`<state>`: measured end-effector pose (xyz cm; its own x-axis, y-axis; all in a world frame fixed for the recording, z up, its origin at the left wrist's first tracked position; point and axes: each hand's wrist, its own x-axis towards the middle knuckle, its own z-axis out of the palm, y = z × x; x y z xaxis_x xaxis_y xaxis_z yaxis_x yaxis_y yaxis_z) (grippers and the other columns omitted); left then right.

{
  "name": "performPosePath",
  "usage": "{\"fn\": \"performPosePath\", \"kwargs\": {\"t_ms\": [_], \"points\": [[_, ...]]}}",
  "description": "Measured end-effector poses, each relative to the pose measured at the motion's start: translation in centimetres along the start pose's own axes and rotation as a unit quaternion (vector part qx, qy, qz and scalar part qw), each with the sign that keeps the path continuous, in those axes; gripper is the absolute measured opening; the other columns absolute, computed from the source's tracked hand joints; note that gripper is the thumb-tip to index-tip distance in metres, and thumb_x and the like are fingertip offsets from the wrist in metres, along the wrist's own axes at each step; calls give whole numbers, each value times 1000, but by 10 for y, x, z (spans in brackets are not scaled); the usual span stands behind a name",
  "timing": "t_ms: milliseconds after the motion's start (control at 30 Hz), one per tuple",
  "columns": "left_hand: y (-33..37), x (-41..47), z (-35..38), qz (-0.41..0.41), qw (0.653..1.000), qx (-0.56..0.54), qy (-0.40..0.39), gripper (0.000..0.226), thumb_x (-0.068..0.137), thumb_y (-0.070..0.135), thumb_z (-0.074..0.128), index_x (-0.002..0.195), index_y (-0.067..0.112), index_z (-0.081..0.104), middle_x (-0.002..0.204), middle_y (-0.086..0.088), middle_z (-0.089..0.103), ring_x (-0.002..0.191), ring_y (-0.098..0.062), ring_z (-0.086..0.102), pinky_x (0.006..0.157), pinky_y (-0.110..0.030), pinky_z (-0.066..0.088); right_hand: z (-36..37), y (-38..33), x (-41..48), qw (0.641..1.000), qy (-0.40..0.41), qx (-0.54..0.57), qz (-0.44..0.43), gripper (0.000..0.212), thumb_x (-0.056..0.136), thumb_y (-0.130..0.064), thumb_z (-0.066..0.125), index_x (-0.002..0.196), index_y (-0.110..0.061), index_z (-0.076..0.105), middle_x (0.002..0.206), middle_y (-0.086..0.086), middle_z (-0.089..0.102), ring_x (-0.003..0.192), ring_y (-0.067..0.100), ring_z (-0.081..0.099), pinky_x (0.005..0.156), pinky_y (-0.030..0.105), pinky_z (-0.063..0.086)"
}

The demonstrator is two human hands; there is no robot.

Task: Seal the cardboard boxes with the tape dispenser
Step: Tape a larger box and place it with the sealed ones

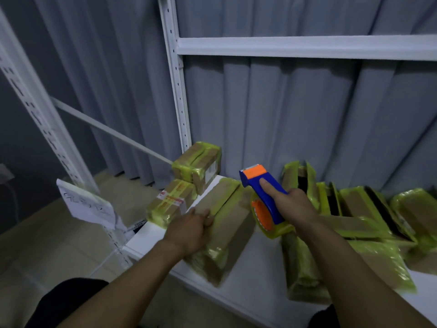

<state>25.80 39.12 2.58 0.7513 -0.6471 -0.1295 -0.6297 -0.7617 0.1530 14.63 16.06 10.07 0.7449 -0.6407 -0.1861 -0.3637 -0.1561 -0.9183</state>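
A long cardboard box [227,223] with yellow tape on its ends lies on the white shelf [248,280]. My left hand [189,229] rests on the box's left top edge, its fingers curled over that edge. My right hand [292,204] grips the blue and orange tape dispenser [264,200], thumb along its handle. The dispenser hangs just right of the box, above the shelf, with a yellowish tape roll at its lower end.
Two taped boxes [196,166] are stacked at the shelf's left end. Several opened, yellow-taped boxes [361,209] crowd the right side. A white rack upright [176,74] and a grey curtain stand behind. A paper note [87,204] hangs on the left post.
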Motion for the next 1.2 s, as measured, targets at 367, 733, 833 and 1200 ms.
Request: {"fn": "performPosePath", "kwargs": {"t_ms": [367,733,833,1200], "points": [[-13,-23,16,-16,1000,-17,12,86,88,65,54,157,26,20,164,-2,21,150,-33,17,122,-51,4,25,-3,-12,992,-70,-73,-81,52,85,-68,67,70,-18,71,62,-7,68,61,10,66,57,22,43],[-33,-48,16,117,990,-67,-33,100,79,31,69,158,35,7,165,11,8,152,-10,-6,122,-41,-12,48,-11,-16,980,-122,-131,-89,61,85,-68,66,79,-9,77,64,-3,71,51,6,62,53,20,41],[-42,-55,17,94,993,-66,22,99,75,48,70,156,33,16,166,7,0,152,-18,-9,125,-41,9,56,-9,-12,969,-139,-193,-72,67,85,-71,64,89,-6,76,77,2,72,61,12,65,54,21,42],[-57,-59,14,52,988,-135,-45,106,81,70,62,158,33,0,162,22,-13,150,-10,-11,123,-37,19,71,-11,-7,952,-165,-215,-140,60,88,-70,60,78,-12,69,70,2,68,57,15,61,59,26,42]]}}
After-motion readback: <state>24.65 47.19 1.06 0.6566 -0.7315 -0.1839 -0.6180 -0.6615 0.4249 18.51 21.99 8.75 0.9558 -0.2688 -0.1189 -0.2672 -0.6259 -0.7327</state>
